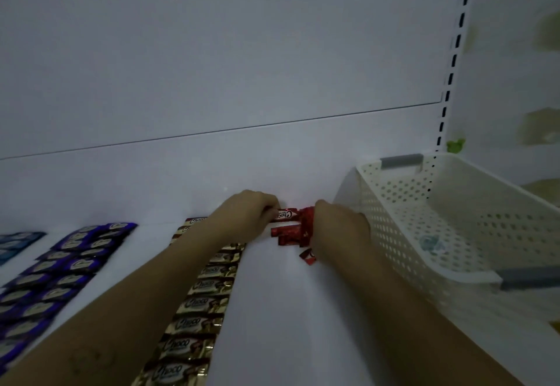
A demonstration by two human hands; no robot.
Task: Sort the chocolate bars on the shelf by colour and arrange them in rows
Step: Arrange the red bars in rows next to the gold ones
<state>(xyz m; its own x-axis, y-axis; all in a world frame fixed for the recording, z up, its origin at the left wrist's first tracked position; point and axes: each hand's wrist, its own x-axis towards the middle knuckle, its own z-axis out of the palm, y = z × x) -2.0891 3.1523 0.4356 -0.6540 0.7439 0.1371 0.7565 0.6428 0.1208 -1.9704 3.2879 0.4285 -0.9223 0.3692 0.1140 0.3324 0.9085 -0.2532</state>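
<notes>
Several red chocolate bars point(290, 229) lie bunched at the back of the white shelf point(272, 310), against the back panel. My left hand point(247, 214) grips the left end of the topmost red bar, fingers curled over it. From the right, my right hand point(339, 228) holds the bunch's other side. One more red bar point(307, 256) peeks out under my right wrist. To the left runs a brown-gold row of bars point(197, 304), partly covered by my left forearm. Further left sit two purple rows point(60, 276), and light blue bars point(15, 243) at the frame's edge.
A white perforated plastic basket point(454, 225) with grey handles stands on the shelf at the right, close to my right hand; a small pale blue item lies inside it. A slotted upright rail point(454, 52) runs up the back right corner.
</notes>
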